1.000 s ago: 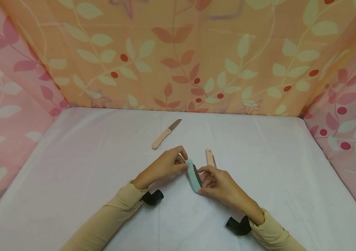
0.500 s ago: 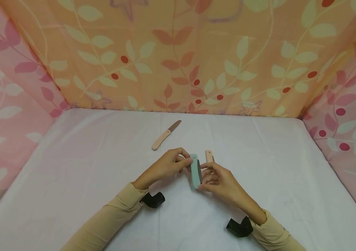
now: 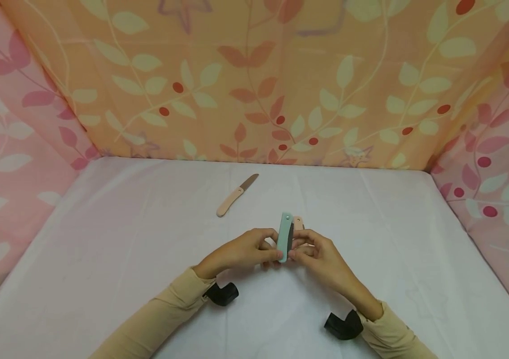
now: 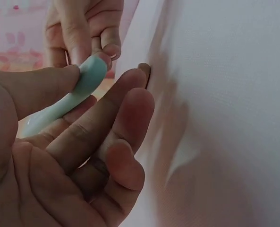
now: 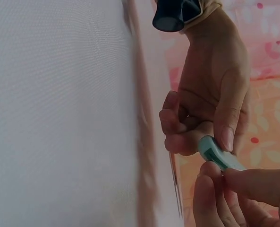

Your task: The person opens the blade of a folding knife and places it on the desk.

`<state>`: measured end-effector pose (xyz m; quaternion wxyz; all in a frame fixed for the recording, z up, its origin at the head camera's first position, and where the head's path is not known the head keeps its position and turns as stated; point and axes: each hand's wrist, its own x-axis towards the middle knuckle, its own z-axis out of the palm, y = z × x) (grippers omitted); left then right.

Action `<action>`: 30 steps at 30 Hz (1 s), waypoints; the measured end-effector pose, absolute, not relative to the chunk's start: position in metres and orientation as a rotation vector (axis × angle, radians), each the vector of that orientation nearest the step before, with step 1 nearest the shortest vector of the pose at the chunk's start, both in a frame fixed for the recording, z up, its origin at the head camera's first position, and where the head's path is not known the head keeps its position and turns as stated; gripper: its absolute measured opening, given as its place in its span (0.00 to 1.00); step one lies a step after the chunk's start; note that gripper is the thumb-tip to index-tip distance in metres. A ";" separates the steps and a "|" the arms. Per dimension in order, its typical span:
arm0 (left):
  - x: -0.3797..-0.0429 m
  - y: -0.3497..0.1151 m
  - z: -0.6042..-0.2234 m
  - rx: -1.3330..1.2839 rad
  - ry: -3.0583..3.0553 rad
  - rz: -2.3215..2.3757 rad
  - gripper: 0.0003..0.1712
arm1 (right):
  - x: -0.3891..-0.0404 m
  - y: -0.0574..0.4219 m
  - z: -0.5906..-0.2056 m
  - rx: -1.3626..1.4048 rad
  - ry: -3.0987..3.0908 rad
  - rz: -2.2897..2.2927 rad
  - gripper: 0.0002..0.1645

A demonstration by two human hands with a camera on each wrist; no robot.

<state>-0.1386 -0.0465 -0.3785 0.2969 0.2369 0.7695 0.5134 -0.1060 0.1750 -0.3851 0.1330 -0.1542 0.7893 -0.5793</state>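
A mint-green folding knife [image 3: 283, 235], its dark blade folded along the handle, stands nearly upright between my two hands above the table. With thumb and fingers my left hand [image 3: 247, 248] pinches its lower end; the left wrist view shows the thumb pressed on the rounded end of the green handle [image 4: 91, 75]. My right hand [image 3: 323, 257] pinches the blade side with thumb and fingertips, close by the left hand's fingertips. Behind it, a peach-handled folding knife [image 3: 298, 222] lies on the table, mostly hidden by the hand and the green knife.
Farther back and to the left, another peach-handled knife [image 3: 230, 203] lies with its blade unfolded, tip pointing away to the right. A white cloth [image 3: 115, 249] covers the table. Patterned fabric walls [image 3: 254, 99] enclose the back and both sides. Black camera mounts [image 3: 344, 325] hang at both wrists.
The green knife has swung more upright and shifted slightly up and right. My left hand has slid from its upper end to its lower end; my right hand still pinches its blade side.
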 end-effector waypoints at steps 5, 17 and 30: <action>-0.136 -0.044 -0.379 0.624 2.048 1.386 0.08 | -0.107 0.176 -0.385 -0.433 2.246 -1.715 0.20; -0.136 -0.045 -0.377 0.674 2.089 1.338 0.06 | -0.108 0.178 -0.382 -0.411 2.276 -1.662 0.18; -0.137 -0.050 -0.370 0.688 2.079 1.314 0.04 | -0.111 0.185 -0.379 -0.498 2.245 -1.623 0.17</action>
